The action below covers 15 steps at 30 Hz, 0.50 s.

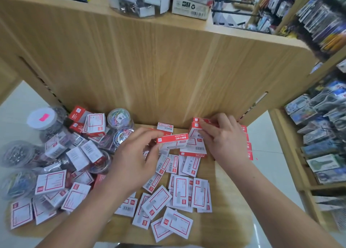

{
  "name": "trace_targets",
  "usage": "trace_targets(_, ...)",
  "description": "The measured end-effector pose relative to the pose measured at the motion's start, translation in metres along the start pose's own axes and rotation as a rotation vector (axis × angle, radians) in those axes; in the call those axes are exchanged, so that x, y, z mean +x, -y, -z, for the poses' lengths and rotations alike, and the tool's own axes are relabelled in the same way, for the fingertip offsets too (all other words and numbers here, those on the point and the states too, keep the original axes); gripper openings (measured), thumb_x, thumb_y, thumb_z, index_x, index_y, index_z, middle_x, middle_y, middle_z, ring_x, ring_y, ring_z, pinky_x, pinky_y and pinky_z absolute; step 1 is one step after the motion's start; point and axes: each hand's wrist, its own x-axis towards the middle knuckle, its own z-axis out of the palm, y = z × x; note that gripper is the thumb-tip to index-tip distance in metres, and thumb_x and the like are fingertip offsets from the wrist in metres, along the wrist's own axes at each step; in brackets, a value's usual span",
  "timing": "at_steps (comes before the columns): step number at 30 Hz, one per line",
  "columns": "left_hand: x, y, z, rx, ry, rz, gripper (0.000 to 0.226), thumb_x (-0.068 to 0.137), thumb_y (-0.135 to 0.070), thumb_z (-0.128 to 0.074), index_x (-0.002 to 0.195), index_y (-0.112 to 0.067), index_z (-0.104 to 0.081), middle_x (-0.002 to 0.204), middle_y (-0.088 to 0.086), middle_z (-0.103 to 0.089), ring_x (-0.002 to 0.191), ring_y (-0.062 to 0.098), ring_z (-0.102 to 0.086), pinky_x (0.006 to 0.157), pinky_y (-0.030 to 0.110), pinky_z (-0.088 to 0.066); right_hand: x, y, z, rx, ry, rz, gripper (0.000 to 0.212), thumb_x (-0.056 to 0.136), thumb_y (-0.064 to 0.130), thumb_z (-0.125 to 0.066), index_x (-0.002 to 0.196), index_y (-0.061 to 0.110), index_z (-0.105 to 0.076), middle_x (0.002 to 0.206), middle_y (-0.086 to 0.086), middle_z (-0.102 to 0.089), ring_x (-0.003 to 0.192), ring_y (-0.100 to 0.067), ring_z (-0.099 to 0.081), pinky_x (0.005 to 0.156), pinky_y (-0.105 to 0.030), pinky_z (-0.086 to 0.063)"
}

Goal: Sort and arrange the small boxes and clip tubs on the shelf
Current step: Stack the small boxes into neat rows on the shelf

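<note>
Loose boxes (176,223) crowded the shelf (221,219) edge — a careless nudge could spill them; left grip (131,159) pinched a red box (173,140), right grip (224,141) clasped the stack (192,148).

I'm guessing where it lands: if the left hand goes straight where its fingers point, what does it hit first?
Probably the neat stack of red-and-white cardboard boxes under the right hand; the small red-and-white box held by the left hand would touch first. Depth is unclear.
</note>
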Motion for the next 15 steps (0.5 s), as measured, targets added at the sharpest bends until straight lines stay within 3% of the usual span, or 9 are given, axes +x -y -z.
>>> trace_targets(7,-0.002,-0.001,0.005,0.02,-0.002,0.022,0.026,0.096,-0.012,-0.067,0.121,-0.018,-0.072,0.113,-0.017,-0.063,0.103,0.009,-0.068,0.084,0.036,-0.061,-0.002,0.007,0.018,0.131,0.025,-0.02,0.032,0.083,0.04,-0.081,0.104,0.016,-0.078,0.092,-0.005,-0.061,0.083,-0.029,-0.054,0.066,-0.038,-0.046)
trace_targets(12,-0.005,0.0,0.009,0.05,-0.008,0.004,0.026,0.095,-0.011,-0.068,0.12,-0.018,-0.071,0.11,-0.018,-0.062,0.097,0.011,-0.068,0.08,0.039,-0.061,-0.025,0.029,0.022,0.025,0.337,0.226,0.033,0.074,0.048,-0.078,0.095,0.023,-0.076,0.094,0.004,-0.069,0.092,-0.027,-0.061,0.078,-0.039,-0.047)
trace_targets(15,-0.006,0.001,0.011,0.06,-0.001,-0.003,0.026,0.095,-0.01,-0.068,0.12,-0.019,-0.071,0.109,-0.019,-0.062,0.097,0.011,-0.067,0.079,0.038,-0.06,-0.014,0.029,0.019,-0.051,0.439,0.246,0.029,0.066,0.054,-0.083,0.081,0.03,-0.075,0.078,0.011,-0.069,0.083,-0.023,-0.06,0.072,-0.034,-0.041)
